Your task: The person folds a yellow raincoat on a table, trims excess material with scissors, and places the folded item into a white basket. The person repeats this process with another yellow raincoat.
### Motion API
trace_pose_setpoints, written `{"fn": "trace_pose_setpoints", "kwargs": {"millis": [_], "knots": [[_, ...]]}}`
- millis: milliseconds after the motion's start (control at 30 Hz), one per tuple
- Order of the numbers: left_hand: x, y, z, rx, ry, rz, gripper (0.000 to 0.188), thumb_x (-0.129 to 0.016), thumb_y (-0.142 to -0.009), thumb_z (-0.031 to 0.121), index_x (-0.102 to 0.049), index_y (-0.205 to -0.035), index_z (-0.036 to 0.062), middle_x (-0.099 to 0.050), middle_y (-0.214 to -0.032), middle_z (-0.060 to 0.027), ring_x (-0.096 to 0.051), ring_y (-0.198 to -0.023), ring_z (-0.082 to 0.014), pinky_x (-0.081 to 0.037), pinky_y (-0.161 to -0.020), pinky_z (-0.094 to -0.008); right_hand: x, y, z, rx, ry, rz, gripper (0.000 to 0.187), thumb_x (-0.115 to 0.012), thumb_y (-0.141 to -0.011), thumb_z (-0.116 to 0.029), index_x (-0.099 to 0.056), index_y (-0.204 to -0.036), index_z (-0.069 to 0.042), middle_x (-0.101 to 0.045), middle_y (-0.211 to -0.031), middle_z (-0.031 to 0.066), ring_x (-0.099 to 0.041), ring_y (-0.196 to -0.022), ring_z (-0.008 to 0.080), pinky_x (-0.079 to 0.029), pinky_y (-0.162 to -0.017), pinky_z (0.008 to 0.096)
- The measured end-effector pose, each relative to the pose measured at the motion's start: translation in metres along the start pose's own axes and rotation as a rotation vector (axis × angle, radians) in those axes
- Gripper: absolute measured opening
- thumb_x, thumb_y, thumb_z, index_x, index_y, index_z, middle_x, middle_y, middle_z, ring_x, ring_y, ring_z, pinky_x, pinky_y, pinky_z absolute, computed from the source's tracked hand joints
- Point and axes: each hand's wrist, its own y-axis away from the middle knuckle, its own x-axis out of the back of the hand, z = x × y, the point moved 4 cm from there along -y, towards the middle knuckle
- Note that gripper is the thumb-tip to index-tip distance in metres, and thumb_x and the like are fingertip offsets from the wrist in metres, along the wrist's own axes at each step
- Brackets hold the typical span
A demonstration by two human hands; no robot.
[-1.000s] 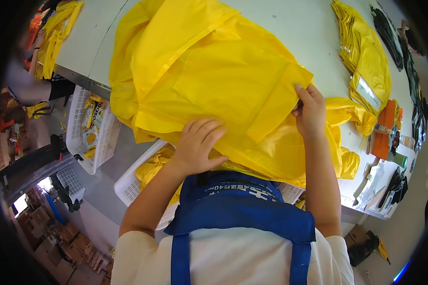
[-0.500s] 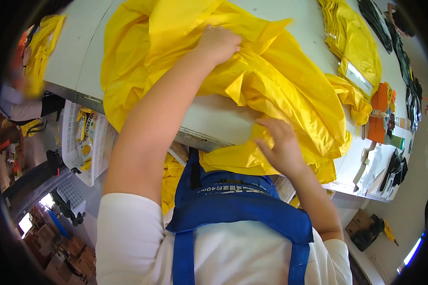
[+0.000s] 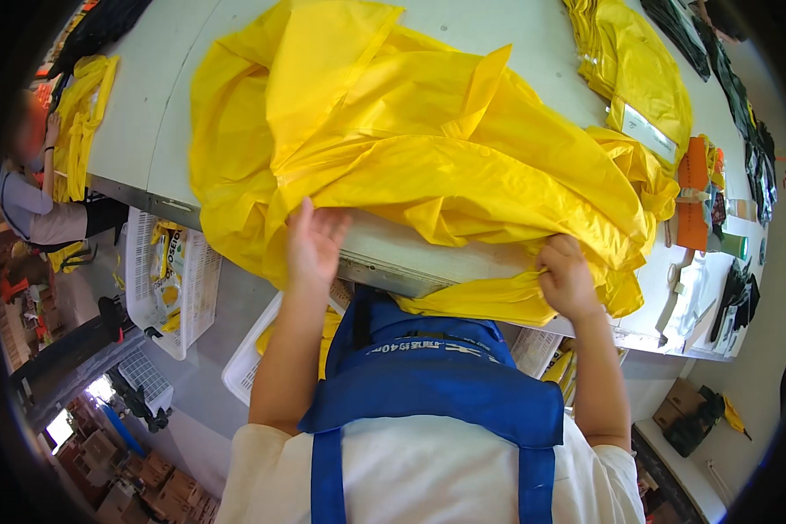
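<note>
A large, shiny yellow raincoat (image 3: 428,166) lies crumpled across the white table in front of me. Its lower part curves round on the right and hangs over the near edge towards my apron. My left hand (image 3: 317,243) is at the near edge of the cloth, palm up with its fingers stretched out; some fingertips reach the fabric's lower fold. On the right, my right hand (image 3: 568,275) is closed, pinching a gathered part of the raincoat near the table edge.
Folded yellow garments (image 3: 624,79) lie at the far right, near an orange box (image 3: 694,179) and dark garments (image 3: 734,96). White baskets (image 3: 203,288) with yellow packages stand below the table's left edge. Another person (image 3: 48,196) works at the far left beside yellow garments (image 3: 86,122).
My left hand has come back from the middle of the raincoat to its near edge and opened. My right hand has moved slightly right and closed on the fabric.
</note>
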Motion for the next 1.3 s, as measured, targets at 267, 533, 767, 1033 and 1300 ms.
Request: {"fn": "trace_pose_setpoints", "kwargs": {"millis": [267,533,767,1033,1300], "knots": [[-0.156,0.086,0.181,-1.475,-1.255,0.063,0.016,-0.064,-0.084,0.013,-0.067,-0.091,-0.0011,-0.067,-0.081,-0.0067,-0.062,-0.074,-0.0184,-0.048,-0.073,-0.0291,0.102,0.018,-0.016,-0.049,0.120,-0.425,0.013,-0.054,-0.064,0.000,-0.059,-0.075,-0.004,-0.056,-0.076,0.0118,-0.054,-0.083,0.0310,-0.047,-0.076,0.0370],[-0.311,-0.048,0.097,-0.797,-2.092,-0.612,0.051,-0.055,-0.089,0.042,-0.055,-0.121,0.0023,-0.056,-0.123,-0.0180,-0.052,-0.116,-0.0295,-0.039,-0.098,-0.0363,0.038,-0.040,-0.011,-0.368,-0.403,-0.033,0.044,-0.067,-0.082,-0.038,-0.062,-0.105,0.000,-0.066,-0.089,0.0124,-0.063,-0.082,0.0225,-0.049,-0.075,0.0332],[-0.188,0.023,-0.014,-0.963,-1.437,-0.771,0.036,-0.067,-0.077,0.009,-0.054,-0.111,0.0049,-0.056,-0.111,-0.0123,-0.053,-0.105,-0.0268,-0.047,-0.084,-0.0360,-0.029,-0.082,0.012,-0.677,-0.755,0.141,0.033,-0.063,-0.087,-0.029,-0.058,-0.084,0.004,-0.058,-0.066,0.0066,-0.054,-0.053,0.0130,-0.044,-0.052,0.0258],[-0.134,0.061,-0.083,-0.643,-1.068,-0.693,0.064,-0.069,-0.076,0.004,-0.031,-0.127,0.0002,-0.046,-0.121,-0.0175,-0.051,-0.107,-0.0236,-0.046,-0.086,-0.0345,-0.022,-0.069,-0.013,-0.702,-1.561,0.286,0.022,-0.050,-0.094,-0.024,-0.057,-0.085,-0.005,-0.055,-0.067,0.0028,-0.043,-0.048,0.0101,-0.032,-0.045,0.0235],[-0.164,0.076,-0.076,-0.100,-0.435,-0.669,0.043,-0.055,-0.089,0.000,-0.033,-0.126,0.0009,-0.058,-0.101,-0.0122,-0.059,-0.089,-0.0174,-0.050,-0.081,-0.0308,-0.010,-0.052,-0.017,-0.689,-1.704,0.250,0.027,-0.043,-0.096,-0.026,-0.056,-0.099,-0.003,-0.059,-0.073,0.0034,-0.044,-0.050,0.0101,-0.034,-0.046,0.0229]]}}
